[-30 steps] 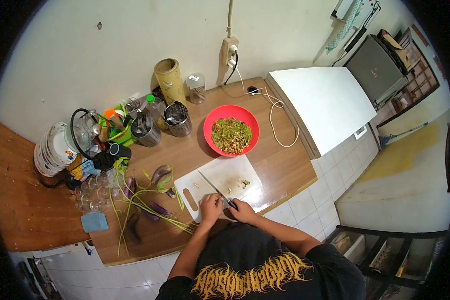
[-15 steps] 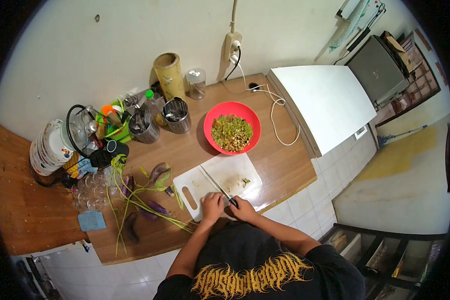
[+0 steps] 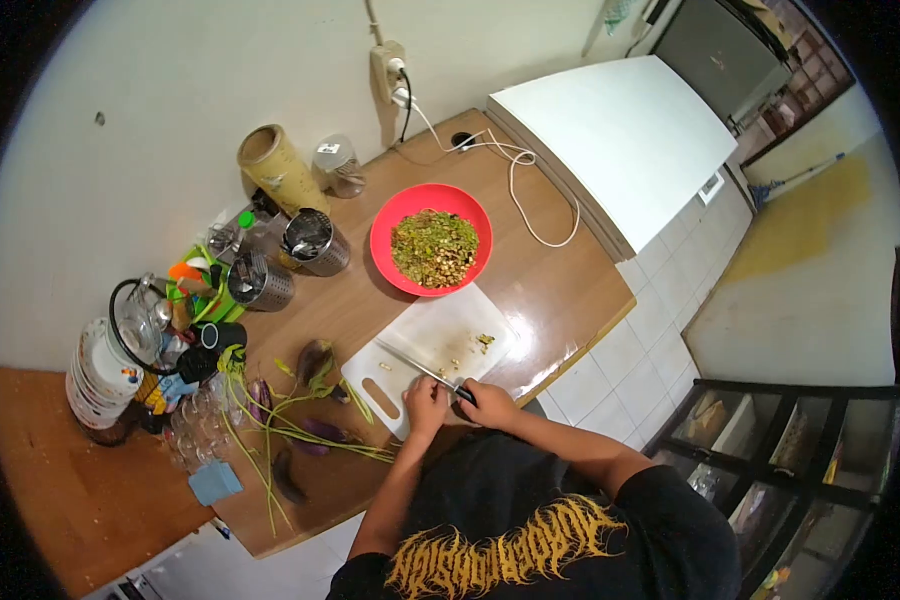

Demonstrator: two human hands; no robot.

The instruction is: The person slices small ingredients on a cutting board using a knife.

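My right hand (image 3: 491, 406) grips the black handle of a kitchen knife (image 3: 410, 361). Its blade lies across the white cutting board (image 3: 432, 322), pointing up and to the left. My left hand (image 3: 427, 404) rests at the board's near edge beside the blade, fingers curled; whatever is in them is hidden. A few chopped bits (image 3: 485, 342) lie on the board. Just beyond it, a red bowl (image 3: 381, 240) holds chopped green and pale vegetables (image 3: 433, 245). Long beans (image 3: 269, 440) and several purple eggplants (image 3: 322, 432) are left of the board.
Metal utensil holders (image 3: 320, 250), a yellow cylinder (image 3: 282, 172) and a clear jar (image 3: 340, 168) stand along the wall. Stacked plates (image 3: 100, 375), glasses (image 3: 195, 425) and a blue cloth (image 3: 214, 483) are at the left. A white cable (image 3: 515, 200) runs near a white appliance (image 3: 615, 140).
The camera view has turned and shifted, so the table appears rotated. Both hands stay close together at the board's near edge, and the knife remains in my right hand.
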